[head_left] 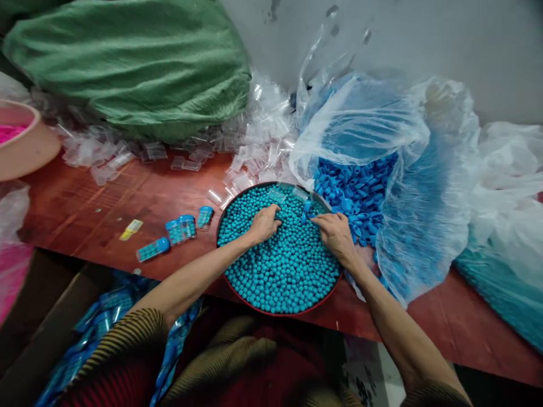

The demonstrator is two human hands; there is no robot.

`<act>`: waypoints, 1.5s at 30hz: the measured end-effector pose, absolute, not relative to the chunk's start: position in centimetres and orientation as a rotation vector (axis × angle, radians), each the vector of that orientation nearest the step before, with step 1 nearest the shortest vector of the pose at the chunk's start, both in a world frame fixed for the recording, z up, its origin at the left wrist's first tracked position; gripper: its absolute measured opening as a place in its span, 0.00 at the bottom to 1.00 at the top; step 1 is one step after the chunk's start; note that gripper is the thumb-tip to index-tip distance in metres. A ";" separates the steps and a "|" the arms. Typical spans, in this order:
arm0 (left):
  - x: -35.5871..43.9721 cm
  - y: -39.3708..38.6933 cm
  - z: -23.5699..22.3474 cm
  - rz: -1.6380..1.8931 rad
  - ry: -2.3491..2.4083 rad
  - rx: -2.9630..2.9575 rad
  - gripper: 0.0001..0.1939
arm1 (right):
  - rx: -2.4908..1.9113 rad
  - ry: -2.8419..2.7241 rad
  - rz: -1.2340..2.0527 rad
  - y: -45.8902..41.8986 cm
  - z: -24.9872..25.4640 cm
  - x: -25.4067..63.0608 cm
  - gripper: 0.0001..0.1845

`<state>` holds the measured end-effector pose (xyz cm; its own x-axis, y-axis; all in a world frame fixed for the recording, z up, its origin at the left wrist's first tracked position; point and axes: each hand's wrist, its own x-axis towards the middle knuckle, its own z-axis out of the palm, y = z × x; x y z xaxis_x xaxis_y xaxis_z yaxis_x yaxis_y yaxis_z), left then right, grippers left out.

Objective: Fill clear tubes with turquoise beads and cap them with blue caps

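Observation:
A round red-rimmed tray [229,289] holds a layer of small turquoise balls [275,277]. Over its upper middle is my left hand [265,224], fingers bent, with a gap between thumb and forefinger and nothing visible in it. A clear plastic tube [277,195] lies on the balls just beyond those fingertips. My right hand [336,230] reaches over the tray's right side, its fingers drawn together. A few blue plastic caps [306,208] lie on the balls by its fingertips; whether it grips one is hidden.
Filled, blue-capped jars [186,226] stand and lie left of the tray on the red table [85,209]. Clear tubes [267,135] are heaped behind, beside a green sack [139,62]. A plastic bag [428,226] of blue caps is at right, a pink-filled basin [34,147] at left.

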<state>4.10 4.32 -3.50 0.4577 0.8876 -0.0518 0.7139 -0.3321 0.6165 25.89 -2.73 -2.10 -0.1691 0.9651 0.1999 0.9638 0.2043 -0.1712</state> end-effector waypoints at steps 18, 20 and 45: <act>3.6 4.9 -3.2 0.444 1.153 1.919 0.11 | -1.813 -1.932 0.221 1.4 -3.0 21.7 0.22; 3.4 5.0 -3.3 0.465 1.134 1.883 0.11 | -1.737 -1.928 0.316 0.9 -3.1 20.9 0.23; 2.0 0.4 -1.2 0.688 0.884 1.538 0.28 | -1.565 -1.507 0.697 -3.6 -0.4 17.1 0.19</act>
<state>1.97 0.44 -1.20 0.5405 0.8397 -0.0522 0.1561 -0.0391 0.9870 17.09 -3.65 -0.43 0.1247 0.9802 0.1538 0.5174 0.0680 -0.8531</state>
